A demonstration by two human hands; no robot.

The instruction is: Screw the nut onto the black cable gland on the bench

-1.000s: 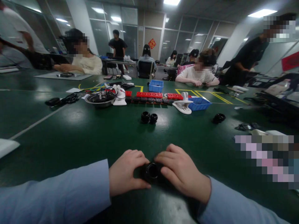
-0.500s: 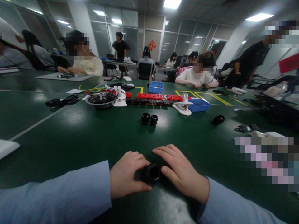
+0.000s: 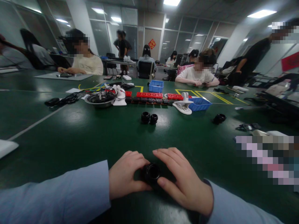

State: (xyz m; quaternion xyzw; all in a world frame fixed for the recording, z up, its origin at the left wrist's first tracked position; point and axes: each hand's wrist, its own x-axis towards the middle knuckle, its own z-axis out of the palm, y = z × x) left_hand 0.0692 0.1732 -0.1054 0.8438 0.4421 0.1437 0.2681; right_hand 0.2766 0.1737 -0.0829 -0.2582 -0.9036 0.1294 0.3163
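Black fitting (image 3: 150, 173) in left hand (image 3: 127, 175), illegible sign (image 3: 152, 44)

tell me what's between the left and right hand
In the head view, a round-mouthed black fitting lies between the left hand and right hand; the left fingers curve around it. Whether the right thumb touches it, I cannot tell.

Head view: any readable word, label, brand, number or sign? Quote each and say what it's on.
None can be read, so nothing to quote.
Red diamond sign, back wall: gold marking, too small and blurred to read.
Red banner, far right: faint marks, unreadable.
Dark cap, person in back: pale mark, too small.
Nearest black fitting: no lettering visible.
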